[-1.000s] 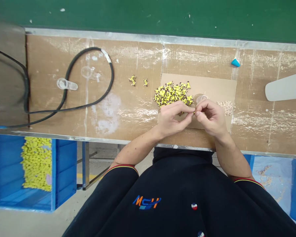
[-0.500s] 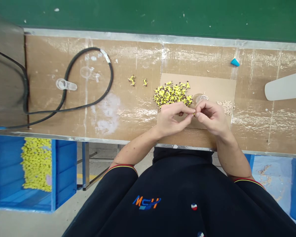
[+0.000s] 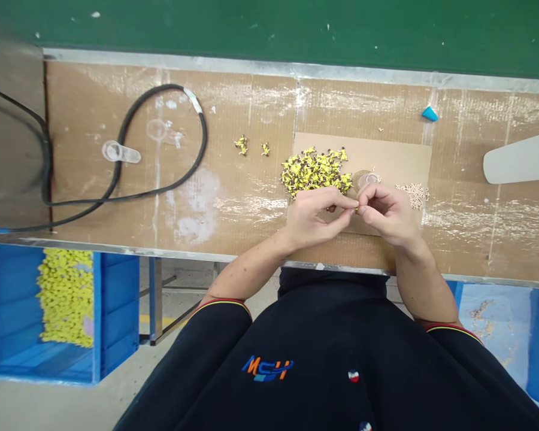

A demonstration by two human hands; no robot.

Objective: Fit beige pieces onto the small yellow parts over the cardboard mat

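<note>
My left hand (image 3: 320, 218) and my right hand (image 3: 388, 214) meet at the fingertips over a flat cardboard sheet (image 3: 393, 157). Between the left thumb and index finger is a tiny yellow piece, mostly hidden. The right thumb and index finger pinch at the same spot; what they grip is too small to make out. Just beyond my left hand lies a pile of small yellow and dark figures (image 3: 315, 170). A small clear round container (image 3: 367, 178) stands behind my fingertips. Small pale pieces (image 3: 414, 194) are spread right of my right hand.
A black cable (image 3: 203, 134) loops across the table's left part, near a clear plastic piece (image 3: 122, 153). A few yellow figures (image 3: 241, 145) lie apart. Farther right are a blue piece (image 3: 429, 114) and a white object (image 3: 518, 158). Below left, a blue crate (image 3: 117, 311) holds yellow pieces.
Both hands appear slightly farther right, and the whole table scene has shifted a little with the view. The fingertips are still pressed together.
</note>
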